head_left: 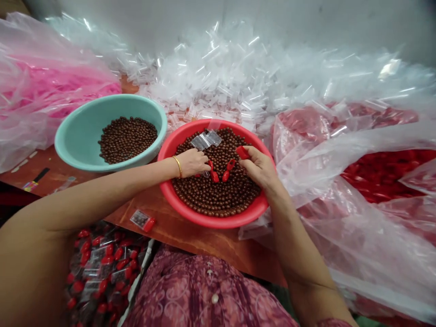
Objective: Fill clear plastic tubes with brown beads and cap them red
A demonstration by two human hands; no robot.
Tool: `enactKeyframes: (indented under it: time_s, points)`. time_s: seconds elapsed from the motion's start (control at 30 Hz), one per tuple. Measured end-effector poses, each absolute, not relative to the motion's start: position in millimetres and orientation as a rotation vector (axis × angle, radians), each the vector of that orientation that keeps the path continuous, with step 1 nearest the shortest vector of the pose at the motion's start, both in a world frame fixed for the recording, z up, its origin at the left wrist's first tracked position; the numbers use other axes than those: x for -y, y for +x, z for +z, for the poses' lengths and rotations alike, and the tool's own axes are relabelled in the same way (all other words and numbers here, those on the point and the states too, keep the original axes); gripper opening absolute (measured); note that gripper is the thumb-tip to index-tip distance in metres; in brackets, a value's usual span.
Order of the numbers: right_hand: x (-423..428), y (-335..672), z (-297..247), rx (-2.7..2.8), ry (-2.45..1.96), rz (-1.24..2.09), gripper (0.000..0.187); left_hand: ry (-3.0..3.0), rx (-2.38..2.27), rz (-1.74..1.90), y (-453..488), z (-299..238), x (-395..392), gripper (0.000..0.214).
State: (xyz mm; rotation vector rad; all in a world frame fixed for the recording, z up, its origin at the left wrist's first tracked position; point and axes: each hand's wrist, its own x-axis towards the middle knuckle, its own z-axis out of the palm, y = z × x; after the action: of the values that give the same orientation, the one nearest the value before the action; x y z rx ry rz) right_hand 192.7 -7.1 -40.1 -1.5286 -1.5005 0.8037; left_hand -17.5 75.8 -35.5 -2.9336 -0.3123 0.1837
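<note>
A red basin (pixel 177 206) full of small brown balls (pixel 218 195) sits in front of me. My left hand (pixel 193 162), with a gold bangle on its wrist, is closed over the balls, its fingers pinched on a small clear tube (pixel 205 173). My right hand (pixel 259 168) is closed too, gripping a red cap (pixel 242 152) at the basin's right side. Several red caps (pixel 221 171) lie on the balls between my hands. Empty clear tubes (pixel 206 140) rest on the balls at the far side.
A teal basin (pixel 76 136) holding more brown balls stands to the left. A heap of clear tubes (pixel 238 77) fills the back. A pink-filled bag (pixel 41 91) lies left, a bag of red caps (pixel 384 172) right. Filled capped tubes (pixel 102 272) pile below the table edge.
</note>
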Motion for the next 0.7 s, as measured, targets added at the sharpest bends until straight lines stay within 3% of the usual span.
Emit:
enactKeyframes:
  time_s: [0.4, 0.6, 0.7]
  points:
    - [11, 196, -36, 1.659, -1.469, 0.682, 0.033, -3.062, 0.342, 0.545, -5, -27, -16, 0.021]
    - [12, 196, -33, 1.637, -1.428, 0.717, 0.031, -3.384, 0.980, 0.345, 38, -46, -20, 0.007]
    - [11, 197, -32, 1.614, -1.442, 0.722, 0.032, -3.695, 1.355, 0.085, 46, -53, -31, 0.013]
